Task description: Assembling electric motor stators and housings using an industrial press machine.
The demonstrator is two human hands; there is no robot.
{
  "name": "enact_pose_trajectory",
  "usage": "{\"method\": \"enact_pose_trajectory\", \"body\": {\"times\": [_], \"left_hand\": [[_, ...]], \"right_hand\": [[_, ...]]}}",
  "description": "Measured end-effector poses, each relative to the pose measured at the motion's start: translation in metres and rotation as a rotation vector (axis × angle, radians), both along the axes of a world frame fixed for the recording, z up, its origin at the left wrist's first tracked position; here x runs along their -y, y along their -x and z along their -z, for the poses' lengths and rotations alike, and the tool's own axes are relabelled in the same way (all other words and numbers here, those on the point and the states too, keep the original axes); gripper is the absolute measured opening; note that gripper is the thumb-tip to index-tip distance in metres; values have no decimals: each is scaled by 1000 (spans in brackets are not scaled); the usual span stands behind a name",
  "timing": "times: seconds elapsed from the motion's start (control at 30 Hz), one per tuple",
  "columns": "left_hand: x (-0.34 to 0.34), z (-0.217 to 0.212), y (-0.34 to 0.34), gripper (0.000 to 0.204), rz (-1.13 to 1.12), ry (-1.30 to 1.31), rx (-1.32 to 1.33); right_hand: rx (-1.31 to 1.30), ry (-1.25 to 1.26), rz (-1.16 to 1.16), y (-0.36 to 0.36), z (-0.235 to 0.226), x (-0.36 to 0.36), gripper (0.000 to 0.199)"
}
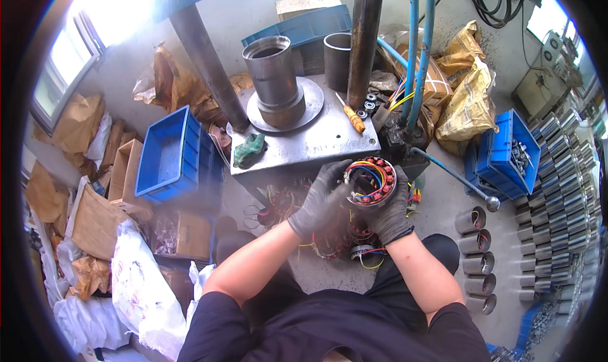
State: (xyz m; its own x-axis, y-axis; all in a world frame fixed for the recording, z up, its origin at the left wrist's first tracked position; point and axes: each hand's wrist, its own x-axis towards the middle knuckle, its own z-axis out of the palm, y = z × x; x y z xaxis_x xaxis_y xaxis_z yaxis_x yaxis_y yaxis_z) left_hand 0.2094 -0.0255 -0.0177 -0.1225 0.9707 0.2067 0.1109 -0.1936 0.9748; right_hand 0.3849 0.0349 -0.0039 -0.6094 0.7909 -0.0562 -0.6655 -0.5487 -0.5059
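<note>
In front of my lap I hold a motor stator (386, 194), a round ring with red coils and red, yellow and blue lead wires curled inside it. My right hand (394, 213), in a dark grey glove, is closed around its right and lower side. My left hand (318, 202), gloved alike and a little blurred, has its fingers and thumb closed at the stator's left edge by the wires. Below my hands, more wound stators (332, 243) with loose wires lie on the floor. Just beyond is the press table (310, 148), bearing a thick metal cylinder (272, 71) on a round plate.
A green cloth (249, 149) and an orange-handled screwdriver (353, 118) lie on the table. Steel posts (364, 39) rise from it, and a ball-ended lever (465, 183) juts right. Blue crates (166, 153) flank both sides. Metal sleeves (475, 243) stand in rows at right.
</note>
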Motion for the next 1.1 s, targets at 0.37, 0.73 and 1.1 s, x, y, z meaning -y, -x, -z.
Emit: {"method": "enact_pose_trajectory", "body": {"times": [0.37, 0.73, 1.1], "left_hand": [[6, -34, -15, 93, 131, -212, -55], [-4, -96, 13, 51, 122, -125, -120], [-140, -205, 200, 52, -593, -448, -634]], "right_hand": [[-90, 54, 26, 0, -15, 6, 48], [563, -530, 240, 18, 13, -19, 82], [10, 346, 36, 7, 33, -11, 59]]}}
